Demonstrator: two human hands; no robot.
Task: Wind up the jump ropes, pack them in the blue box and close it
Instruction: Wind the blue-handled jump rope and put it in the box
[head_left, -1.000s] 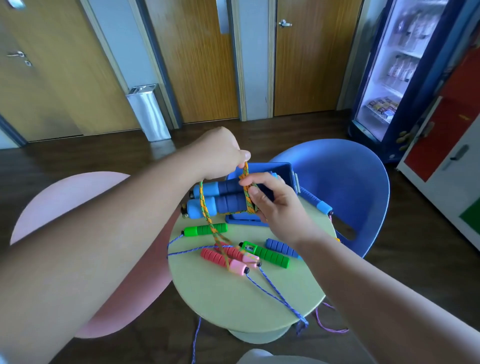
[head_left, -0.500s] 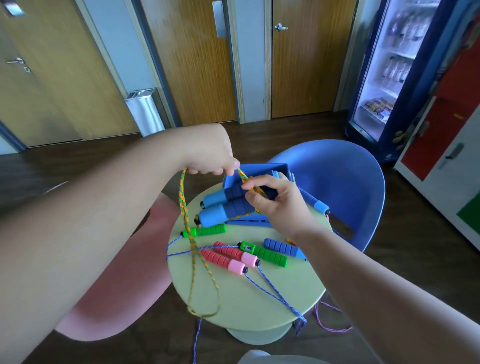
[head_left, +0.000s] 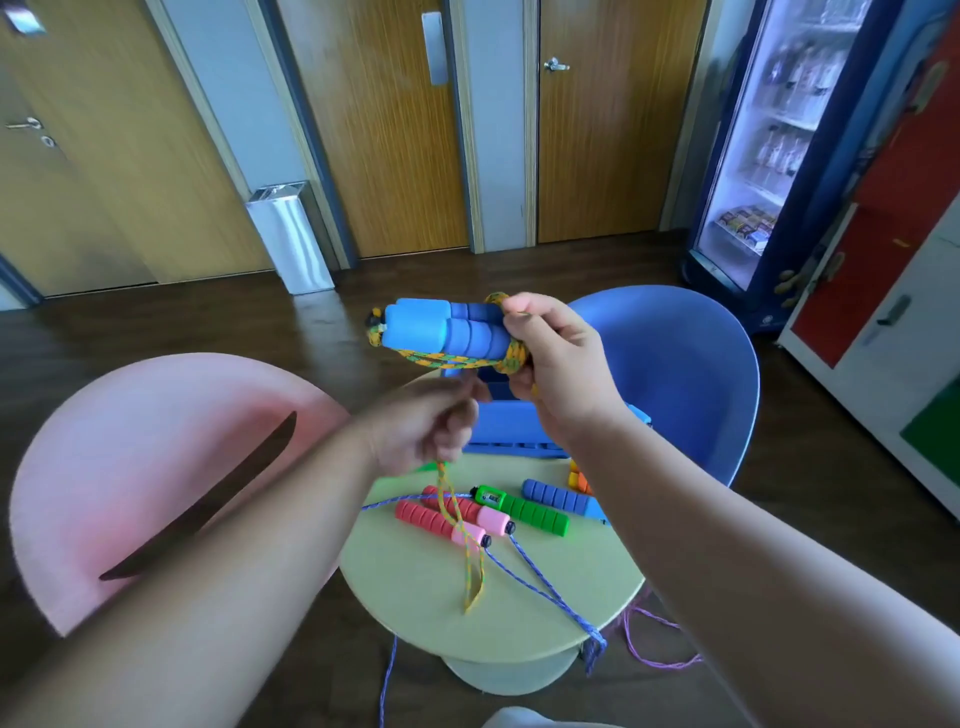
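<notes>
Right hand (head_left: 561, 374) curls round the two blue foam handles (head_left: 447, 332), raised off the round green table (head_left: 415, 597) so I can wrap freely. Left hand (head_left: 421, 431) pinches the yellow-green braided rope (head_left: 441, 358), whose slack loop hangs to mid-surface. At the far edge the blue plastic box (head_left: 514, 431) waits, with the pink-handled rope (head_left: 441, 519) unwound before it.

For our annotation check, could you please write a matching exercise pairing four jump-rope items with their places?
Things: 1 blue handles; 2 pink handles; 3 yellow cord loop; 4 blue box.
Places: a at the table's far edge; b hanging from the left hand; c gripped in the right hand; d flat on the table beside a green handle.
Pairs: 1-c; 2-d; 3-b; 4-a.
</notes>
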